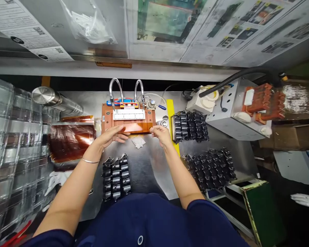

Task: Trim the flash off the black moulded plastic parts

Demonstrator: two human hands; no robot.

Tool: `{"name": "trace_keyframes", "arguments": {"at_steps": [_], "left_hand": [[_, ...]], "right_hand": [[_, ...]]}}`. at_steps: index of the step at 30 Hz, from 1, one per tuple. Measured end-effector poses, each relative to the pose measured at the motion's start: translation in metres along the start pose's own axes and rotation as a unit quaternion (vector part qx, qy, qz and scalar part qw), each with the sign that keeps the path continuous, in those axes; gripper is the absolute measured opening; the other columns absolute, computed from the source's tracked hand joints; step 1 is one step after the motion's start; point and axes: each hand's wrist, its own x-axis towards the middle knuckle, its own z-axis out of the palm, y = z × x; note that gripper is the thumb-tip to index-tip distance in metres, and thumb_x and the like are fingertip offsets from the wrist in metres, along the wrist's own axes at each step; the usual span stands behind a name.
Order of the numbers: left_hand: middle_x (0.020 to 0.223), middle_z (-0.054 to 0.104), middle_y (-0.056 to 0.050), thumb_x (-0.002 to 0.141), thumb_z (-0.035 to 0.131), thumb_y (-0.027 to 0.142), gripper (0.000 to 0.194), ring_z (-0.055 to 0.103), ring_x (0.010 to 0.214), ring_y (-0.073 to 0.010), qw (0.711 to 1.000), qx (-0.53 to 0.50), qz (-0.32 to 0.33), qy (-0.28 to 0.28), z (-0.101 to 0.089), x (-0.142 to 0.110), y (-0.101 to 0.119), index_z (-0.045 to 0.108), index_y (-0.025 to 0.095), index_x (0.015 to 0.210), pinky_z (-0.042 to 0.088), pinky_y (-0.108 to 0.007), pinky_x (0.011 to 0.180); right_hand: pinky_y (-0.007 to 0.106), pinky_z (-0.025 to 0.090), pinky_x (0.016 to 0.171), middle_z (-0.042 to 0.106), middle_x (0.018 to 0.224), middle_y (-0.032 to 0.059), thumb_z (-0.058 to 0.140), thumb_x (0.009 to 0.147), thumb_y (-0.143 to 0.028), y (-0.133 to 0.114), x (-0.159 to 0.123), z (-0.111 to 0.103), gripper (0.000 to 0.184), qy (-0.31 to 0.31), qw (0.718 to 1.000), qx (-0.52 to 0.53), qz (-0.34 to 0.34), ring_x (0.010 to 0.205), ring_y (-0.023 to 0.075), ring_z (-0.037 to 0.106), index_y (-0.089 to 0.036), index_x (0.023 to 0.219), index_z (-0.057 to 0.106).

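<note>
A shiny strip of amber film spans the space between my hands, along the near edge of a brown fixture. At its left end, my left hand has the film between thumb and fingers, the other fingers loosely stretched. My right hand pinches the strip's right end, fingers curled. On the fixture lies a white perforated strip, just beyond the film. Two bendable metal hoses arch over the fixture's back. A small crumpled white piece lies on the bench below the film.
Black moulded trays stand near my body, with more black trays at right. A metal flask and a stack of amber sheets are at left, beside clear plastic trays. A grey machine stands at right.
</note>
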Motion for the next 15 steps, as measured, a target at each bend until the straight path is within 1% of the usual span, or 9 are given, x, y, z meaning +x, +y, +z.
{"name": "trace_keyframes", "arguments": {"at_steps": [1,2,3,5,7,10,13,15], "left_hand": [[0.095,0.074,-0.013,0.072,0.077,0.047,0.038,0.071,0.074,-0.0206,0.998,-0.031,0.006,0.054,-0.009,-0.006,-0.002,0.065,0.015,0.087,0.059,-0.031,0.062],[0.089,0.074,-0.011,0.072,0.079,0.038,0.03,0.07,0.069,-0.0182,0.993,-0.048,0.013,0.105,-0.014,-0.01,-0.003,0.063,0.015,0.083,0.058,-0.029,0.059],[0.082,0.073,-0.009,0.073,0.077,0.031,0.023,0.068,0.064,-0.016,0.987,-0.054,0.019,0.148,-0.016,-0.011,-0.003,0.062,0.014,0.079,0.057,-0.027,0.055],[0.07,0.07,-0.005,0.076,0.072,0.022,0.014,0.064,0.055,-0.013,0.976,-0.055,0.025,0.208,-0.015,-0.006,0.0,0.06,0.014,0.075,0.053,-0.023,0.049],[0.061,0.066,-0.002,0.076,0.068,0.019,0.012,0.06,0.047,-0.0111,0.969,-0.053,0.031,0.24,-0.012,0.005,0.004,0.059,0.014,0.071,0.048,-0.02,0.043],[0.05,0.058,0.002,0.074,0.066,0.016,0.015,0.052,0.039,-0.0086,0.959,-0.045,0.044,0.277,-0.013,0.022,0.007,0.055,0.015,0.064,0.039,-0.016,0.038],[0.043,0.052,0.004,0.072,0.063,0.014,0.019,0.044,0.033,-0.0064,0.949,-0.034,0.057,0.307,-0.018,0.032,0.007,0.05,0.017,0.059,0.031,-0.015,0.035],[0.041,0.05,0.005,0.071,0.061,0.013,0.02,0.041,0.033,-0.0059,0.945,-0.03,0.062,0.32,-0.02,0.035,0.007,0.048,0.018,0.056,0.028,-0.016,0.035]], "right_hand": [[0.021,0.049,0.049,0.066,0.058,-0.0025,0.083,0.051,-0.028,0.004,0.004,0.007,0.024,0.009,1.0,0.011,0.014,0.049,0.008,0.055,-0.018,0.064,0.065],[0.02,0.048,0.048,0.067,0.06,-0.0024,0.082,0.052,-0.027,0.007,0.007,0.013,0.023,0.012,1.0,0.015,0.023,0.05,0.0077,0.055,-0.018,0.064,0.065],[0.019,0.048,0.048,0.067,0.06,-0.0025,0.081,0.054,-0.026,0.009,0.009,0.019,0.021,0.014,0.999,0.015,0.029,0.05,0.0073,0.055,-0.018,0.065,0.064],[0.017,0.049,0.047,0.067,0.059,-0.0031,0.079,0.058,-0.023,0.011,0.012,0.027,0.019,0.02,0.999,0.014,0.046,0.049,0.0064,0.055,-0.018,0.066,0.062],[0.015,0.049,0.046,0.066,0.058,-0.0038,0.077,0.063,-0.019,0.008,0.017,0.033,0.017,0.026,0.998,0.008,0.063,0.047,0.0052,0.055,-0.018,0.067,0.06],[0.013,0.047,0.042,0.064,0.054,-0.0039,0.074,0.07,-0.016,-0.001,0.028,0.038,0.015,0.031,0.995,-0.005,0.098,0.042,0.0041,0.053,-0.017,0.067,0.059],[0.013,0.044,0.036,0.061,0.048,-0.0032,0.071,0.075,-0.014,-0.01,0.04,0.042,0.013,0.039,0.989,-0.014,0.139,0.037,0.0046,0.051,-0.015,0.068,0.061],[0.013,0.044,0.035,0.061,0.046,-0.0029,0.069,0.078,-0.013,-0.015,0.046,0.046,0.013,0.045,0.986,-0.015,0.16,0.036,0.0048,0.05,-0.014,0.068,0.061]]}}
